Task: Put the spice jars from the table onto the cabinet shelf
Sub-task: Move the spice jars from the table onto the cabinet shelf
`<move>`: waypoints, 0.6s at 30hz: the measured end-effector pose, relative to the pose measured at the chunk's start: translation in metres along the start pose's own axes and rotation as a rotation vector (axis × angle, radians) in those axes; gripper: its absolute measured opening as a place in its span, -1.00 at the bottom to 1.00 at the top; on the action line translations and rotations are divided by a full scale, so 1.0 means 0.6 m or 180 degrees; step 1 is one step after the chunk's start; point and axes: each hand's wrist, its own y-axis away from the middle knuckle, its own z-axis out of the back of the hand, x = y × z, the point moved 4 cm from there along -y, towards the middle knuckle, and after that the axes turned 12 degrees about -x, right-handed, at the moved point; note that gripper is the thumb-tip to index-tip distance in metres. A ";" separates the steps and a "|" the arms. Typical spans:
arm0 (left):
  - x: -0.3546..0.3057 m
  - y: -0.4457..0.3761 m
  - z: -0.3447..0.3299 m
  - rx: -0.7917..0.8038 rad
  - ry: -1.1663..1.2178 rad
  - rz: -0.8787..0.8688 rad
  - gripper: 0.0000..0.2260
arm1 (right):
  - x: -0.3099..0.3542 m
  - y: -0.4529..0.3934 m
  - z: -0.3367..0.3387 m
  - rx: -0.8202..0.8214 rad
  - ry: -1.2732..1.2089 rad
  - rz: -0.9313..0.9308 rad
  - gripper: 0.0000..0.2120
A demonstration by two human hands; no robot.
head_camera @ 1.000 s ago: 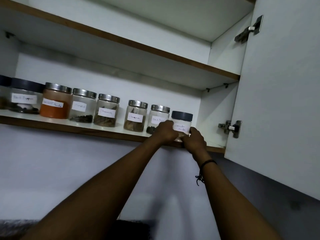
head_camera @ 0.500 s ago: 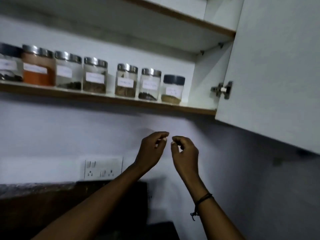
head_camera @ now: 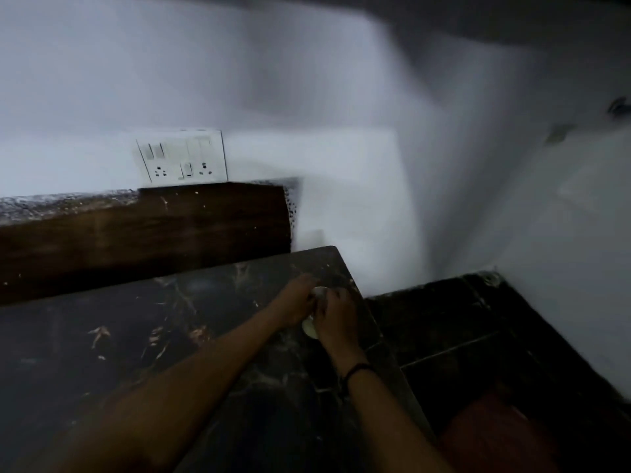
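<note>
Both hands are down at the dark worktop (head_camera: 170, 336) now, left hand (head_camera: 295, 303) and right hand (head_camera: 336, 319) closing from either side around a pale jar (head_camera: 312, 327) near the worktop's right edge. It's blurred, so whether the grip is firm, I cannot tell. Best to seat both palms squarely on the jar's sides before lifting. A moment ago those hands hung empty under the shelf; the cabinet is now out of view.

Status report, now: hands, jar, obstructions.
Left hand and right hand both closed round a pale jar near table right edge. Jar blurred, mostly hidden. Nothing seen blocking.
</note>
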 end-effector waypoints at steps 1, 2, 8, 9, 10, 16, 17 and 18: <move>0.015 0.010 -0.022 0.0173 -0.0228 0.0115 -0.55 | -0.019 0.013 -0.013 0.0099 -0.0008 -0.0140 -0.68; 0.027 0.020 -0.038 0.0350 -0.0357 0.0233 -0.46 | -0.036 0.024 -0.027 0.0245 -0.0007 -0.0298 -0.60; 0.044 0.037 -0.064 0.0392 0.0972 0.1322 -0.33 | -0.080 0.061 -0.080 0.0731 -0.0285 -0.0589 -0.21; 0.040 0.037 -0.064 0.0340 0.1227 0.1554 -0.31 | -0.082 0.062 -0.084 0.0694 -0.0299 -0.0636 -0.23; 0.035 0.037 -0.065 0.0284 0.1454 0.1727 -0.30 | -0.084 0.064 -0.086 0.0646 -0.0343 -0.0670 -0.26; 0.004 0.042 -0.044 -0.0127 0.1999 0.2004 -0.49 | -0.069 0.045 -0.065 0.0137 -0.0435 -0.0219 -0.43; 0.002 0.046 -0.037 -0.0245 0.1999 0.1978 -0.58 | -0.063 0.040 -0.060 0.0037 -0.0392 -0.0189 -0.40; 0.000 0.052 -0.029 -0.0398 0.2024 0.1959 -0.65 | -0.057 0.036 -0.054 -0.0057 -0.0415 -0.0242 -0.32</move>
